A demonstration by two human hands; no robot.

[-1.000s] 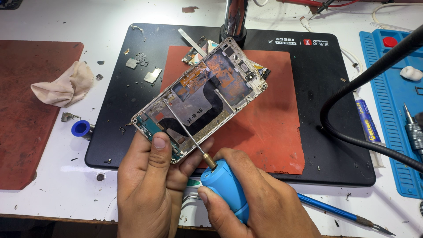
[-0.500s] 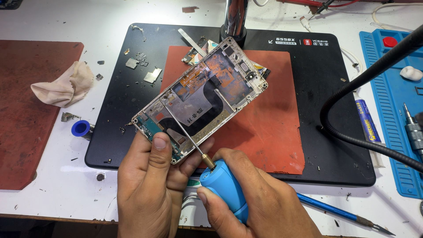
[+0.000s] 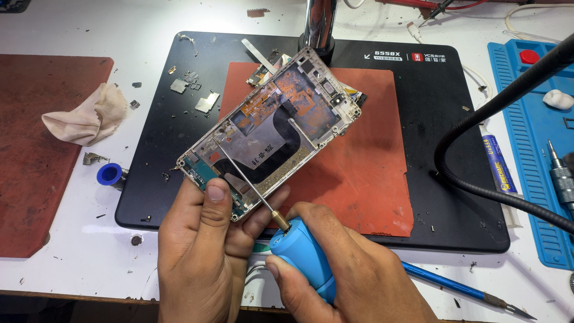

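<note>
**Clerk:** While the phone frame lies slantwise on the orange mat, log item one: an opened metal chassis, long axis from lower left near the person to upper right. Its near end is lifted into the left hand; the far end lies toward the chrome post.

**Checker:** Hand states?

**Clerk:** Left hand grasping the frame's near corner, thumb pressed on the small green board at that end, fingers underneath. Right hand clenched around the blue electric screwdriver.

**Checker:** Bit and bearing?

**Clerk:** Thin bit slopes up and left from the brass collar to a tip on the frame's left long edge, above the left thumb. Bit crosses the chassis axis at an angle. Frame sits up and left of the right hand; the left hand is nearer, already touching it.

**Checker:** Surroundings?

**Clerk:** Black work mat under the orange one. Crumpled cloth well apart at left, blue cap nearer. Blue precision knife just right of the right wrist. Black flexible hose and glue tube at right.
</note>
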